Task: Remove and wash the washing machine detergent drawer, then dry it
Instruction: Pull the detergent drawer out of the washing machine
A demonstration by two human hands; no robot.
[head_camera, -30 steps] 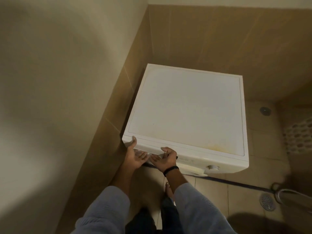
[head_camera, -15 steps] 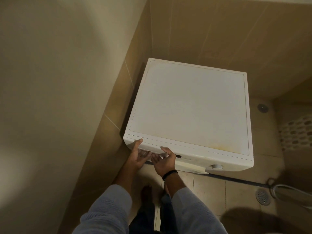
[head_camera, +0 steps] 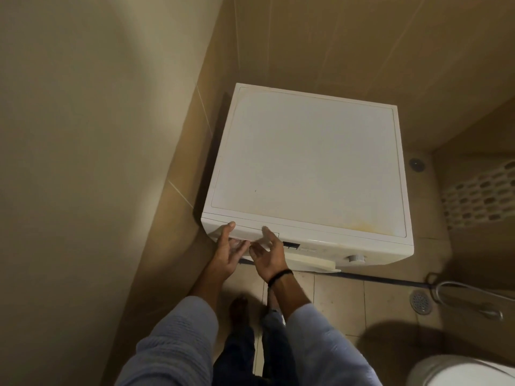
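Lost to us
At the left grip (head_camera: pixel 226 250) our fingers (head_camera: pixel 239 244) blur; right of it, panel markings (head_camera: pixel 312 249) are too small.
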